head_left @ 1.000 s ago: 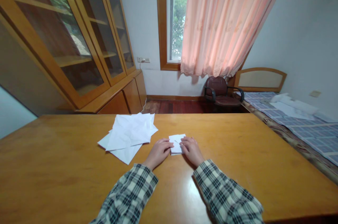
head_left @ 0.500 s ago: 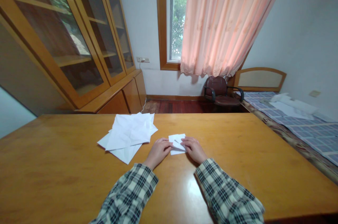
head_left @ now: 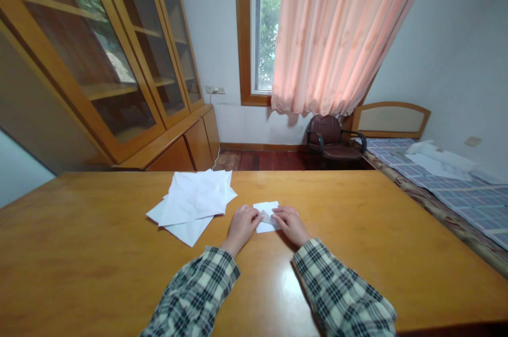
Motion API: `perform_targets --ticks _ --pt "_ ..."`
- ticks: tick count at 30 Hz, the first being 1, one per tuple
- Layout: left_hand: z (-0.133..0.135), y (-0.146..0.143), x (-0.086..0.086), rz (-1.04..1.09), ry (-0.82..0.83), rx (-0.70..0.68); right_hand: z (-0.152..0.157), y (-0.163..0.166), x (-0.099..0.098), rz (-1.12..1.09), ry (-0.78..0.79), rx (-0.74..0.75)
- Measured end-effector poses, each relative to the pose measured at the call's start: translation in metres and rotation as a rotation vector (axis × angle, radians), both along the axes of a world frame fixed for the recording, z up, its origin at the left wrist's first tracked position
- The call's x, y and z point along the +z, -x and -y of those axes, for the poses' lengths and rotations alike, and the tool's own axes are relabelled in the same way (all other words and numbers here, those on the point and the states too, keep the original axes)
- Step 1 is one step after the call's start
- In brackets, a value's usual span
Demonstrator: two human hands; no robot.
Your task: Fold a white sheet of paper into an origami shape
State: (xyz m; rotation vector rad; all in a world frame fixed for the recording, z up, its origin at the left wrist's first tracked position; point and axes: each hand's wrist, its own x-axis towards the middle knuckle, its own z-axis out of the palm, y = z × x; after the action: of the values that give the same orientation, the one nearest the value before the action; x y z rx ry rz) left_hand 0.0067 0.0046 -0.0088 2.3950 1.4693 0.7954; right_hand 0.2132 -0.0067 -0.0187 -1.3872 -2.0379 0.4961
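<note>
A small folded piece of white paper [head_left: 266, 228] lies on the wooden table between my two hands, with a flap slightly raised in its middle. My left hand [head_left: 244, 224] grips the paper's left side, thumb and fingers pressed together at the flap. At the right side, my right hand [head_left: 291, 224] has its fingers closed on the paper's edge. The fingertips partly hide the folds. To the left of my left hand rests a loose stack of creased white sheets [head_left: 194, 199], untouched.
The wooden table [head_left: 119, 284] spreads wide around my arms. Beyond its far edge are a glass-door cabinet [head_left: 159, 83], a brown armchair [head_left: 333, 138] and a window with a pink curtain [head_left: 337, 35]. A bed with a checked cover [head_left: 444, 189] stands to the right.
My left hand has shifted slightly right and its fingers now reach further over the paper's flap. My right hand stays almost in place. The stack of sheets has not moved.
</note>
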Motion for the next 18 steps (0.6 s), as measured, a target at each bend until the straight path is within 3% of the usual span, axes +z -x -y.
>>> perform_targets --ticks 18 --pt "0.0009 -0.0060 -0.0034 -0.004 -0.011 0.045 -0.0003 0.0006 -0.0028 0.033 -0.015 -0.022"
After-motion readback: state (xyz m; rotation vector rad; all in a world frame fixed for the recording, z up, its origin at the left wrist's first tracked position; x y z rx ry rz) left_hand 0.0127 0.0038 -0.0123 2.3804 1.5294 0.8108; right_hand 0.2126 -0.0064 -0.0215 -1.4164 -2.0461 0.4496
